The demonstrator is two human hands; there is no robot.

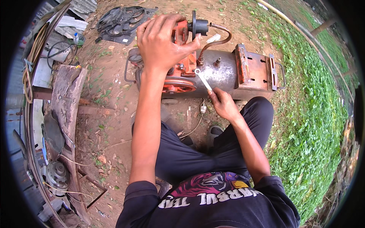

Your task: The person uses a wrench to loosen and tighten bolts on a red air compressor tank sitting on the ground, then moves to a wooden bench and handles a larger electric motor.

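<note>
An air compressor lies across the ground in front of me, with a worn grey tank (pixel 227 60) and a red pump (pixel 189 64) on top. My left hand (pixel 161 43) is wrapped over the top of the pump, thumb toward the black round filter (pixel 199 27), and hides much of the pump. My right hand (pixel 225 104) is closed around a silver combination wrench (pixel 204 81). The wrench's ring end is beside the pump's base; whether it sits on a bolt I cannot tell. A red pulley wheel (pixel 178 87) faces me below the pump.
A bent copper pipe (pixel 228 37) runs from the filter side to the tank. At the tank's right is a red slotted mounting plate (pixel 259 67). Left stand a wooden plank (pixel 65 100) and a round metal motor part (pixel 57 174). Black cables (pixel 123 21) lie behind; grass grows right.
</note>
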